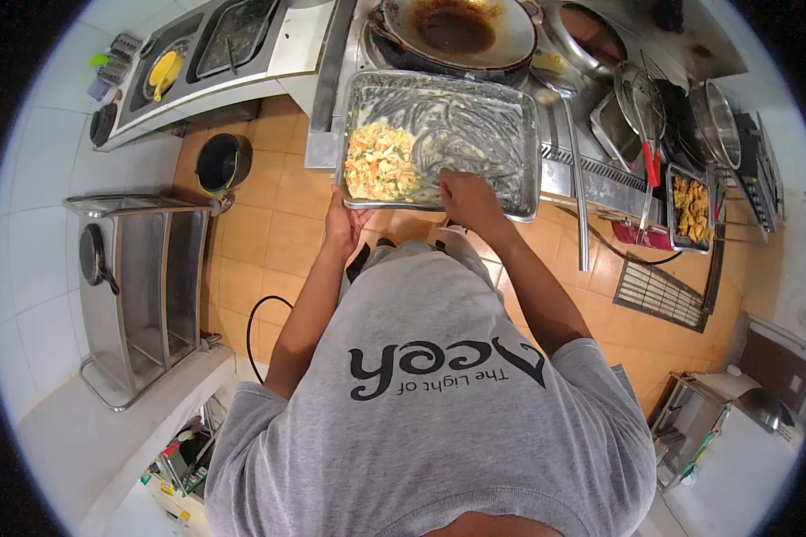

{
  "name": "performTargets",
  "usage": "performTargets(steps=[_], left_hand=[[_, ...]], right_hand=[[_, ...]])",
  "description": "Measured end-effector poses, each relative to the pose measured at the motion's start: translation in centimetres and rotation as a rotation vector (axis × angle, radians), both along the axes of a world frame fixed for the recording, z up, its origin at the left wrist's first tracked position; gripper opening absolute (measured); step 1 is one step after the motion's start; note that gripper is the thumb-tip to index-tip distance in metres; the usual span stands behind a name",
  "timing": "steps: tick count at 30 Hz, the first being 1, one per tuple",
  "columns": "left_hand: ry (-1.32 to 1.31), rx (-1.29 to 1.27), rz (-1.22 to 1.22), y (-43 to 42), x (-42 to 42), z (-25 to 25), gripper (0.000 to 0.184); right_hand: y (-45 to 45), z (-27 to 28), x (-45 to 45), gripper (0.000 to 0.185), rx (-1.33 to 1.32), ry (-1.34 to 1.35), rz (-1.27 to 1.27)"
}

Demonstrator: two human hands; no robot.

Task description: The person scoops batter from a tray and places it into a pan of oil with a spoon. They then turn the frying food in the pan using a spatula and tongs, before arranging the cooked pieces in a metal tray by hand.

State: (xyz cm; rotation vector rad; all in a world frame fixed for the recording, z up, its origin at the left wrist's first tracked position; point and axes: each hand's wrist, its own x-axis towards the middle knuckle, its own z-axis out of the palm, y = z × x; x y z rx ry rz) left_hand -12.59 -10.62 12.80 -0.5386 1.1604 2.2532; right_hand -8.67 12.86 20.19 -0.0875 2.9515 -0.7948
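Observation:
A rectangular metal tray (pixel 527 208) is tilted in front of me at the stove's near edge, its bottom smeared with pale batter. Chopped vegetable mixture, orange, green and pale (pixel 378 163), lies heaped in its left part. My left hand (pixel 345 220) grips the tray at its near left corner, fingers under the rim. Over the tray's near side, right of the heap, my right hand (pixel 471 199) is closed in a fist; whatever is in it is hidden.
Behind the tray sits a large wok (pixel 457 34) with brown residue. A long-handled ladle (pixel 575 179) and a red-handled strainer (pixel 645 116) lie to the right, near a tray of fried pieces (pixel 691 208). A black bucket (pixel 223 164) stands on the floor, left.

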Motion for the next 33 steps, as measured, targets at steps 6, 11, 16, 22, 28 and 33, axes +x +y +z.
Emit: performTargets(steps=[6,11,16,22,28,33], left_hand=[[-0.002,-0.002,0.014,0.0,0.1,0.3,0.048],[-0.005,-0.024,0.025,0.2,0.2,0.9,0.048],[-0.004,-0.022,0.027,0.0,0.0,0.0,0.049],[0.019,-0.038,0.021,-0.1,0.0,-0.4,0.053],[0.023,-0.031,0.055,0.1,0.0,-0.5,0.053],[0.018,-0.062,0.062,0.0,-0.3,-1.2,0.052]], right_hand=[[3.8,-0.1,1.8,0.010,0.131,0.057,-0.200],[0.4,-1.3,3.8,0.012,0.172,-0.022,-0.139],[-0.7,1.0,3.2,0.015,0.112,-0.028,-0.094],[1.2,-1.2,2.8,0.021,0.139,0.087,0.223],[6.4,-1.8,0.9,0.022,0.292,0.046,-0.079],[4.3,-2.4,1.6,0.018,0.246,0.019,0.032]])
